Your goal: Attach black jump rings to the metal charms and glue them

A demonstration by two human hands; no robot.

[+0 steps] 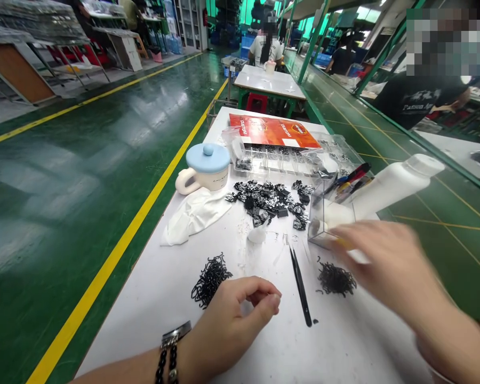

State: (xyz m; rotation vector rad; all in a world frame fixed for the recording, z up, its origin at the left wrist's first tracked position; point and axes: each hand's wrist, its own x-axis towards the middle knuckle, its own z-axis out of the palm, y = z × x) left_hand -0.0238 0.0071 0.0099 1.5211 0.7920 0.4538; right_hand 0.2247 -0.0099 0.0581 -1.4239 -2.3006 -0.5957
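Note:
My left hand [238, 320] rests low over the white table, thumb and forefinger pressed together; anything between the tips is too small to make out. Beside it lies a pile of small black curved pieces [211, 278]. My right hand [388, 266] is smeared by motion, its fingers by the clear plastic holder [317, 234] and above a second pile of small black curved pieces [336, 278]. Black tweezers [301, 290] lie between the hands. Farther back are a heap of shiny black parts [270, 198] and a small translucent white dropper bottle [257, 233].
A mug with a blue lid [208, 165] and a white cloth [198, 213] lie at left. A white bottle [396, 186] leans at right by several pens. Behind stand a clear compartment box [264, 160] and an orange-red sheet [274, 130]. Other people sit farther off.

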